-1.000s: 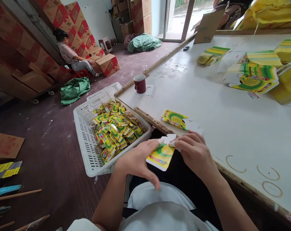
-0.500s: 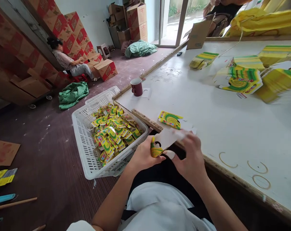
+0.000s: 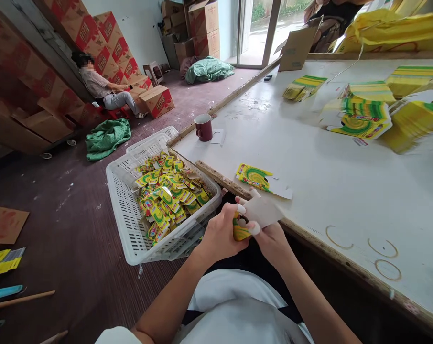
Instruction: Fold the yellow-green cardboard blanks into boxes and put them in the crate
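Observation:
In front of my lap, a small yellow-and-green cardboard carton [image 3: 264,212] is held between both hands, its plain whitish flap facing up. My left hand [image 3: 220,235] is closed on the yellow end, the thumb by a dark round cut-out. My right hand [image 3: 274,241] grips the flap side, thumb on top and fingers behind. White coverings sit on some fingertips. Just beyond, a flat printed carton [image 3: 255,177] lies on the white table [image 3: 295,157]. A white plastic basket [image 3: 121,215] to my left holds many small yellow cartons [image 3: 169,191].
A maroon mug [image 3: 203,128] stands near the table's corner. Stacks of flat yellow cartons [image 3: 367,114] lie at the right. Rubber bands [image 3: 388,270] rest near the wooden edge. A person [image 3: 102,86] sits by stacked boxes [image 3: 116,48]; another is partly visible behind the table.
My right hand has come in lower and closer to my left, and now grips the carton's white flap. The held carton has shifted slightly right and down.

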Tool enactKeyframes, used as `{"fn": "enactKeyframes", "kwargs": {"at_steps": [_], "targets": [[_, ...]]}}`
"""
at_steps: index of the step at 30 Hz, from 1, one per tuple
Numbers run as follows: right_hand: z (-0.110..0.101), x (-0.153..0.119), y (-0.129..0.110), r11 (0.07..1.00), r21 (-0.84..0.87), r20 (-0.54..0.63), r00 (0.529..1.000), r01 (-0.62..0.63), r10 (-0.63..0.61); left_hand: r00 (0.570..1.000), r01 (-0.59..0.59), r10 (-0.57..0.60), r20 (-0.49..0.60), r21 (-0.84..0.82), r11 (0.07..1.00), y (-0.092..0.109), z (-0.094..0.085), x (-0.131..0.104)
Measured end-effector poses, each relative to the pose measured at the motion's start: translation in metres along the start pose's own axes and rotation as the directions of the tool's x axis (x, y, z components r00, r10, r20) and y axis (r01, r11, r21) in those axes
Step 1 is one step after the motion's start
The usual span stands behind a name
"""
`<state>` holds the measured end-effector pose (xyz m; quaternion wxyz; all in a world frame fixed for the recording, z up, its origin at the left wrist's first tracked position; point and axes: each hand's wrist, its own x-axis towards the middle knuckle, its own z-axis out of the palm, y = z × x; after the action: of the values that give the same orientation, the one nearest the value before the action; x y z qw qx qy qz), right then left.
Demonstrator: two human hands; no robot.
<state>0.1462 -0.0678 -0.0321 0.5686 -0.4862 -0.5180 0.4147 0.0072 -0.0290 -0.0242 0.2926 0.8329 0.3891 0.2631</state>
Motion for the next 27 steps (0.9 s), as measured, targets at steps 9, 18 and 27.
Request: {"fn": "enactKeyframes", "kwargs": {"at_steps": [9, 18, 27], "targets": [[-0.016, 0.005, 0.015, 0.859, -0.416, 0.010, 0.946, 0.299, -0.324, 0.984, 0.112, -0.090, -0.152, 0.148, 0.983, -0.006, -0.008, 0.006], [-0.035, 0.013, 0.013, 0.844, -0.391, 0.262, 0.924, 0.366, -0.279, 0.988, 0.153, -0.152, -0.020, 0.053, 0.987, 0.000, -0.041, 0.009], [-0.013, 0.007, 0.015, 0.966, -0.171, 0.071, 0.980, 0.196, -0.186, 0.984, 0.178, -0.177, -0.023, 0.036, 0.983, 0.013, -0.045, 0.012]]}}
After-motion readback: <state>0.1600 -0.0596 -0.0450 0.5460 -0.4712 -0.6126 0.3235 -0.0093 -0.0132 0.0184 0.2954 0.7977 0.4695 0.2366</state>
